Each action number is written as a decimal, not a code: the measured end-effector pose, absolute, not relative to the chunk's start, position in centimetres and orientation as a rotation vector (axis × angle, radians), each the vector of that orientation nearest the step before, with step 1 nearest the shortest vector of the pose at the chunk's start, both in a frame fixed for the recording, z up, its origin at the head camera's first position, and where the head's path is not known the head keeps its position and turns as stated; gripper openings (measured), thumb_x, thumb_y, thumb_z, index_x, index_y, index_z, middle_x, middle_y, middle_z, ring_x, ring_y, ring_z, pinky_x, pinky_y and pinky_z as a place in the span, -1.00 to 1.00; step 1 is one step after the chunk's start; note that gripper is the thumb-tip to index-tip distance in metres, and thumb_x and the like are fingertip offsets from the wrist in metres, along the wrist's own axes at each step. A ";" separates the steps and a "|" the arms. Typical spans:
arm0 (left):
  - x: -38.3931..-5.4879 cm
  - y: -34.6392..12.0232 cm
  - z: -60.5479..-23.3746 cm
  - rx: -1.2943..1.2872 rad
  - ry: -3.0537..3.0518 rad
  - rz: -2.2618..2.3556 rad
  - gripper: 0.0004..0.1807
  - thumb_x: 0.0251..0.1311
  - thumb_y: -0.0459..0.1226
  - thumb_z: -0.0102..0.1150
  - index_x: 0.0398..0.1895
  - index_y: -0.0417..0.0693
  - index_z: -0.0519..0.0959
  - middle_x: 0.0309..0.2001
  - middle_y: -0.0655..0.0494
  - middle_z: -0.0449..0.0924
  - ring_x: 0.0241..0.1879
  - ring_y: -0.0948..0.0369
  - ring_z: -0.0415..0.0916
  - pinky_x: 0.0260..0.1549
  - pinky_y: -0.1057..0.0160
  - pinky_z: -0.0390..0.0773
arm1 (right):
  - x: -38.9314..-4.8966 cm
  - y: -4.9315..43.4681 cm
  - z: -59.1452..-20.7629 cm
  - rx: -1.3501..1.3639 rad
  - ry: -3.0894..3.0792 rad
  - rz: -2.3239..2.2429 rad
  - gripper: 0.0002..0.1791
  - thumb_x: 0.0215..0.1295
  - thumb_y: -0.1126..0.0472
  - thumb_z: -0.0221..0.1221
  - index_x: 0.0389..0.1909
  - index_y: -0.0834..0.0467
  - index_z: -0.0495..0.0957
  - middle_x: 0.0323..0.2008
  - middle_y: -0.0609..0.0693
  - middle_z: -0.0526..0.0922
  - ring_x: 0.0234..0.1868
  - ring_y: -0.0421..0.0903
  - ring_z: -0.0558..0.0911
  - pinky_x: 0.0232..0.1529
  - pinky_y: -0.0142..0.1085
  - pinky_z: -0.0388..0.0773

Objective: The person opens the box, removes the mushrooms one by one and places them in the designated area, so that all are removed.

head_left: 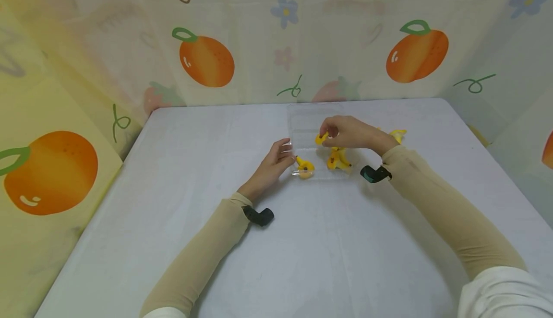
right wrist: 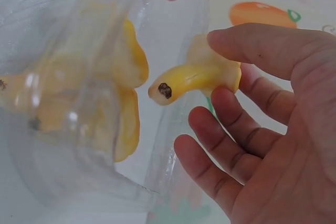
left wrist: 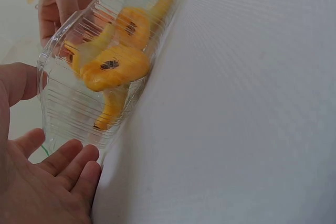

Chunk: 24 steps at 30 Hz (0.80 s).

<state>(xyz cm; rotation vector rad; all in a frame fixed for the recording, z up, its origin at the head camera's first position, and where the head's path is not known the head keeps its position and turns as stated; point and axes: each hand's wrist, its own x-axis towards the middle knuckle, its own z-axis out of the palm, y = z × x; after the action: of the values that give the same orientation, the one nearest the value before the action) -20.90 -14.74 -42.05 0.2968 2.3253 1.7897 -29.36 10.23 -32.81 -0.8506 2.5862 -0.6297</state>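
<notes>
A clear plastic clamshell container lies open on the table, its lid folded back. Inside sit several small yellow gourd-like fruits with dark brown spots, one at the left end, others at the right. My left hand is at the container's left end, fingers fairly straight and spread; in the left wrist view its fingertips are right at the plastic. Over the container, my right hand pinches another yellow gourd-like fruit between thumb and fingers.
More yellow pieces lie on the white-covered table to the right, partly behind the right forearm. A fruit-patterned curtain hangs behind the table. Dark wrist devices sit on both sleeves.
</notes>
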 end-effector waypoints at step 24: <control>-20.8 -14.7 -42.0 0.304 2.328 1.782 -0.27 0.49 -0.13 0.03 0.60 0.01 -0.01 0.52 -0.06 0.19 0.50 -0.02 0.23 0.49 -0.07 0.27 | -29.2 13.1 -31.5 -0.800 2.625 -0.765 -0.71 0.37 0.21 0.21 0.04 0.20 0.48 0.10 0.17 0.57 0.14 0.13 0.53 0.23 0.07 0.50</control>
<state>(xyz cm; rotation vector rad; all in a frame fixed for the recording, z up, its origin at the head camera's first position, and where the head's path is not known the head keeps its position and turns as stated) -20.80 -14.72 -42.04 0.3036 2.3277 1.7818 -29.23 13.06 -31.51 -0.7997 2.6245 -0.7646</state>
